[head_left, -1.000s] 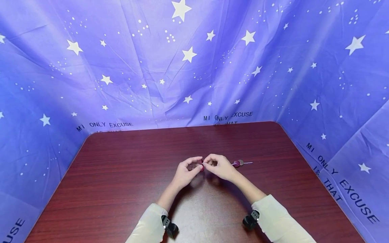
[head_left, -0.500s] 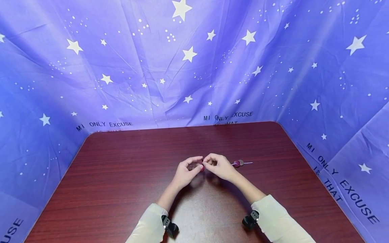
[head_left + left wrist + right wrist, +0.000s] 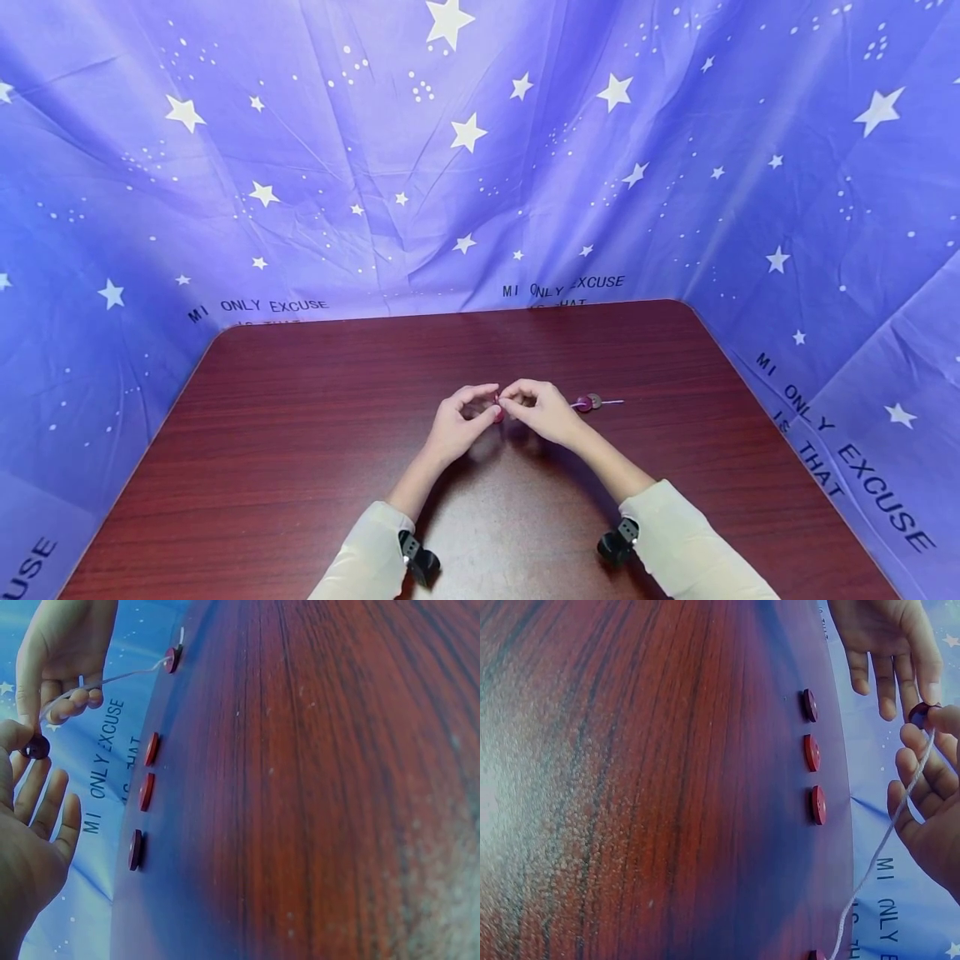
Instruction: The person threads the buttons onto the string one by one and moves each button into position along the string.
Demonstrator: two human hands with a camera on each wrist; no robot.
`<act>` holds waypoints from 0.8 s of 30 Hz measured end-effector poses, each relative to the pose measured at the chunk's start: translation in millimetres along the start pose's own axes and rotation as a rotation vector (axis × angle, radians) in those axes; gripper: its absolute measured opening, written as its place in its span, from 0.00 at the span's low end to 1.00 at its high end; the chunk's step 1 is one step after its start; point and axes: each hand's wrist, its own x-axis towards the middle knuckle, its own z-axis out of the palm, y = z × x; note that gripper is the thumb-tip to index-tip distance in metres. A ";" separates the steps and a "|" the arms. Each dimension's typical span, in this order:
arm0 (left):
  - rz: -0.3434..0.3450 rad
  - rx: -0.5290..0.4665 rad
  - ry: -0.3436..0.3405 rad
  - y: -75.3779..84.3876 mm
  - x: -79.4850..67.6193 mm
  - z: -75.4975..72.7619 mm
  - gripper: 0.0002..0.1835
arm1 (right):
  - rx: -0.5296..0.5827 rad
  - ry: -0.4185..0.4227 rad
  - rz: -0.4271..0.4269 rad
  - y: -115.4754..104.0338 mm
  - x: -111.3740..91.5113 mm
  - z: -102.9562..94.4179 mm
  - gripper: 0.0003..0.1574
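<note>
My left hand (image 3: 459, 425) pinches a dark button (image 3: 35, 747) on edge between thumb and fingertips, above the table. The other left fingers spread out in the left wrist view. My right hand (image 3: 547, 412) meets it there, pinching a pale string (image 3: 889, 825) right at the button. Fingertips hide how the string sits against the button's holes. From the right hand the string runs down to a threaded red button (image 3: 172, 659) on the table. In the head view that red button (image 3: 583, 404) overlaps a brownish button (image 3: 596, 402), with the string's tail beyond.
Several loose buttons lie in a row beneath the hands: a red button (image 3: 819, 805), another red button (image 3: 811, 753) and a darker button (image 3: 810, 706). The dark red wooden table (image 3: 315, 400) is bordered by a starry blue-purple curtain (image 3: 360, 167).
Both hands stay almost in place, with only a slight shift of the fingertips to the left at the pinched button. The threaded buttons on the table have not moved.
</note>
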 end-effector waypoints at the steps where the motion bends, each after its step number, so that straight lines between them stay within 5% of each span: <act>1: 0.003 0.009 0.006 1.3 -0.1 0.3 0.17 | 0.013 -0.003 -0.001 -5.6 -1.4 -1.3 0.08; 7: 0.037 0.045 0.038 5.3 -0.4 3.1 0.16 | 0.110 -0.021 0.056 -30.3 -7.3 -6.7 0.11; 16: 0.106 0.141 0.076 4.6 -0.4 5.2 0.16 | 0.181 -0.010 0.089 -25.0 -5.0 -5.2 0.13; 24: 0.122 0.229 0.090 4.9 -1.3 8.7 0.17 | 0.165 0.020 0.091 4.9 -0.4 3.4 0.13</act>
